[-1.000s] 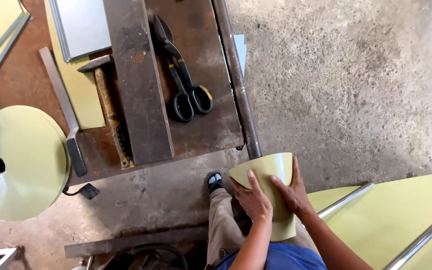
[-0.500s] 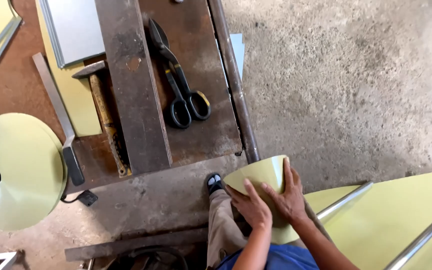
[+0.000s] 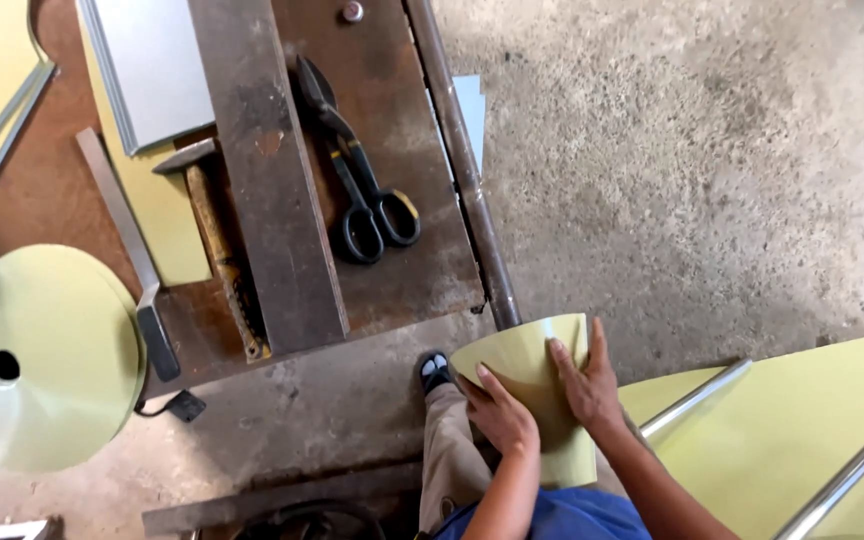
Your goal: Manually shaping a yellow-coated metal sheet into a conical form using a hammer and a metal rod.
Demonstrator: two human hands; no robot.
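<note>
— Since a second ago, both hands have crept a little lower in view and the curved yellow-green sheet (image 3: 524, 365) has turned with them; the bench tools look unshifted. What sits at the far left?

— On the floor there, a yellow-green cone (image 3: 47, 355) with a dark hole near its narrow end. On the counter (image 3: 402, 290) beside it lie a flat steel bar (image 3: 117, 225), a hammer (image 3: 214, 240) with a wooden handle, and a thick rusty steel beam (image 3: 272, 170) running up the view.

— And further along?

— Black-handled tin snips (image 3: 357, 180) lie on the counter just right of the beam, handles toward the person. A round pipe (image 3: 464, 170) runs along the counter's right edge.

— Where are the hands?

— Below the counter's corner. The left hand (image 3: 502, 415) presses flat on the curved sheet, fingers spread (a shoe (image 3: 435, 372) shows just left of it). The right hand (image 3: 587, 385) grips the sheet's right side, fingers wrapped over the top edge. The sheet stands in front of the person's lap, bent into a part cone.

— Farthest right?

— Two shiny metal rods (image 3: 697, 398) lie on a flat yellow-green sheet (image 3: 802, 420) on the concrete floor (image 3: 712, 180).
</note>
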